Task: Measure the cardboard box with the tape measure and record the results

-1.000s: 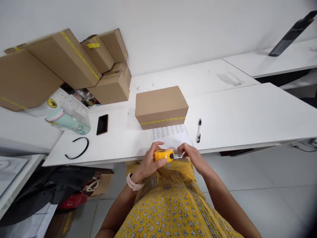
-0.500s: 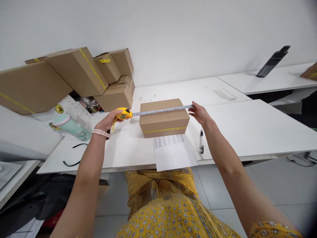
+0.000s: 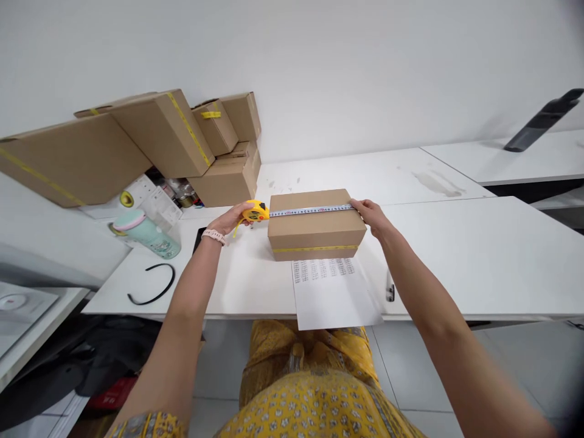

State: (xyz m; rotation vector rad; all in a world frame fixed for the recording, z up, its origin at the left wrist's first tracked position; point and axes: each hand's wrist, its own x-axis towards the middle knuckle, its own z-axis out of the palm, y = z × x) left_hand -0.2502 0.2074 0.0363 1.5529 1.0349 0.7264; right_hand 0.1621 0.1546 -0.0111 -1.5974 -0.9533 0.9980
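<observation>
A brown cardboard box (image 3: pixel 316 230) with a yellow strip along its front stands on the white table (image 3: pixel 456 249). My left hand (image 3: pixel 235 217) is closed round a yellow tape measure (image 3: pixel 255 211) at the box's left end. The tape's blade (image 3: pixel 310 210) runs across the box's top. At the box's right end my right hand (image 3: pixel 373 215) pinches the blade's tip.
A printed sheet (image 3: pixel 332 291) lies in front of the box, and a black pen (image 3: pixel 390 291) shows under my right forearm. To the left are a mint bottle (image 3: pixel 148 234), a black hairband (image 3: pixel 152 287) and a partly hidden phone (image 3: pixel 197 240). Stacked cartons (image 3: pixel 150 137) lean on the wall.
A second ago both hands held the tape measure near my body. They have since stretched the blade over the box, and the case has moved closer to the box's left edge.
</observation>
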